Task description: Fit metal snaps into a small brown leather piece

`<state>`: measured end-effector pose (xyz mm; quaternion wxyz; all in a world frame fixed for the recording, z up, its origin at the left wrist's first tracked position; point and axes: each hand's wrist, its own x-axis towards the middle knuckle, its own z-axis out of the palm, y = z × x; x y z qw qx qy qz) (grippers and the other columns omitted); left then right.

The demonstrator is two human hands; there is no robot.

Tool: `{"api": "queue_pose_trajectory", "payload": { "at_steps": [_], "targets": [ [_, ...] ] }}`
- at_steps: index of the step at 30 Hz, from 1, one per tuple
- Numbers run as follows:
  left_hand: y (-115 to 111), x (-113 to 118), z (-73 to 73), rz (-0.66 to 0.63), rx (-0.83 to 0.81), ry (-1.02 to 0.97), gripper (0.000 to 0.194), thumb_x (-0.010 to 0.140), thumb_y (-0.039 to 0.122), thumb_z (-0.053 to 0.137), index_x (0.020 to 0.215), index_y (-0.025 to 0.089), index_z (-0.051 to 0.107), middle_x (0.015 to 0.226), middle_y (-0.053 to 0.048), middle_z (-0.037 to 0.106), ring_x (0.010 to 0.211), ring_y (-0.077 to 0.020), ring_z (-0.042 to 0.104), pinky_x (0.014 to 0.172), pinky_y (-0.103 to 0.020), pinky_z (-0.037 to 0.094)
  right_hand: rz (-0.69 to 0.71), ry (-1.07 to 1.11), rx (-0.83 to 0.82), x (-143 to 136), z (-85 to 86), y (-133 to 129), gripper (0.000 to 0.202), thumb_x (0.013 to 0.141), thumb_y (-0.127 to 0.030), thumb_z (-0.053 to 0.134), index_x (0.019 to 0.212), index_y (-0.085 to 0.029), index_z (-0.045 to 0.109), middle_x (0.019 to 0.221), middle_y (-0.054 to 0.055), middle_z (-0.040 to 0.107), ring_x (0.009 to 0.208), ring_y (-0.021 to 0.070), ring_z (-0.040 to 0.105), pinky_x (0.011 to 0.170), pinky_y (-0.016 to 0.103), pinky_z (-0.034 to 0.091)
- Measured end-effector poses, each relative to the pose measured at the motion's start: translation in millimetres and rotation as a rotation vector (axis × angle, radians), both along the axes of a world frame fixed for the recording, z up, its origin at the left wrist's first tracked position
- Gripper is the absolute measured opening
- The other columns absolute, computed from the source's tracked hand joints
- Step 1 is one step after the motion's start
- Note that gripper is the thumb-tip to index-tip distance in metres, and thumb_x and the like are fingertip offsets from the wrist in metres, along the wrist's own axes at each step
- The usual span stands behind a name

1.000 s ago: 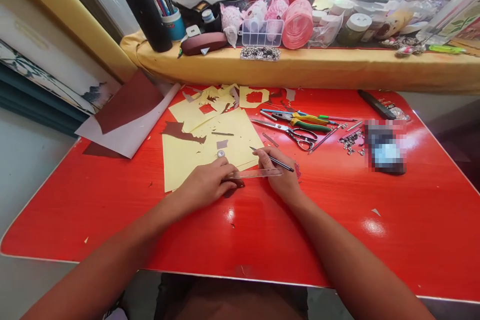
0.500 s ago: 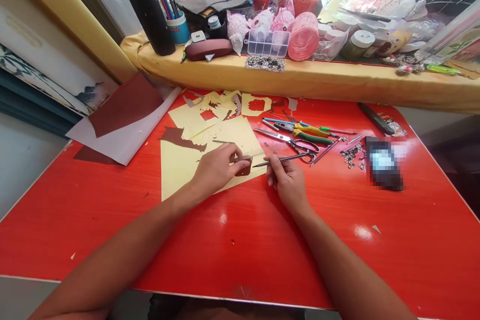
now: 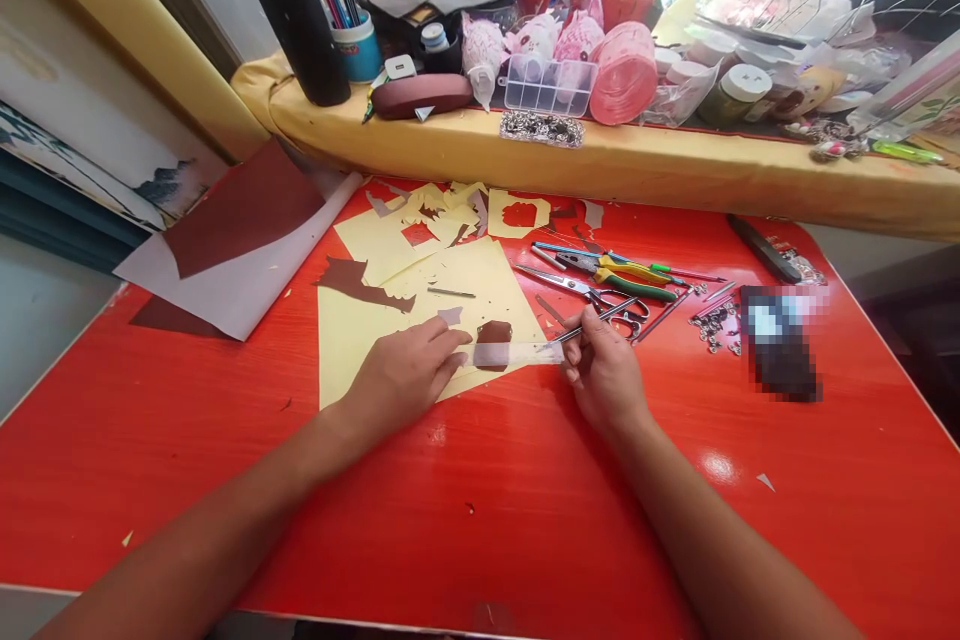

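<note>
A brown leather-like piece (image 3: pixel 493 332) with cut corners lies on yellow paper (image 3: pixel 345 360). Across its lower part runs a clear plastic ruler (image 3: pixel 491 355). My left hand (image 3: pixel 401 365) is at the ruler's left end, thumb and fingers closed about it. In my right hand (image 3: pixel 607 365) is a slim dark pencil-like tool (image 3: pixel 609 316), its tip pointing left at the ruler's right part. The lower fingers of this hand are by the ruler's right end; whether they grip it is hidden. A thin grey rod (image 3: pixel 451 292) lies just above the brown piece.
Scissors (image 3: pixel 566 282), pliers (image 3: pixel 611 272) and several pens lie right of the paper. Small metal fittings (image 3: pixel 716 325) and a blurred dark object (image 3: pixel 784 355) are farther right. Paper scraps (image 3: pixel 517 213) lie behind, a brown sheet (image 3: pixel 244 210) at left. A crowded ledge (image 3: pixel 420 135) borders the back.
The brown piece, earlier at my left fingers, now lies free of them with the ruler over it. My left hand has shifted left and down, my right hand right with the pencil-like tool.
</note>
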<state>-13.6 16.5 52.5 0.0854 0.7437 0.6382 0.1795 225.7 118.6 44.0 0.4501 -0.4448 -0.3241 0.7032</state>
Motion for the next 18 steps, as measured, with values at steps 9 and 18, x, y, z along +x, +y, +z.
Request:
{"api": "queue_pose_trajectory", "payload": {
  "at_steps": [9,18],
  "targets": [
    [0,2,-5.1,-0.151,0.077,0.183,0.025,0.106,0.032,0.058,0.124,0.017,0.065,0.101,-0.008,0.069,0.085,-0.0241,0.064,0.069,-0.036,0.048,-0.048,-0.069,0.090,15,12.1,23,0.051,0.073,-0.066,0.089,0.081,-0.019,0.068,0.050,-0.006,0.054,0.037,0.0080,0.045,0.034,0.020,0.031],
    [10,8,-21.6,-0.181,0.181,0.173,0.023,0.105,0.024,0.059,0.125,0.015,0.066,0.108,-0.012,0.071,0.094,-0.0267,0.063,0.078,-0.040,0.049,0.180,-0.174,0.193,9,-1.0,18,0.042,0.093,-0.060,0.075,0.087,-0.019,0.070,0.053,-0.004,0.057,0.039,0.0093,0.050,0.037,0.020,0.037]
  ]
}}
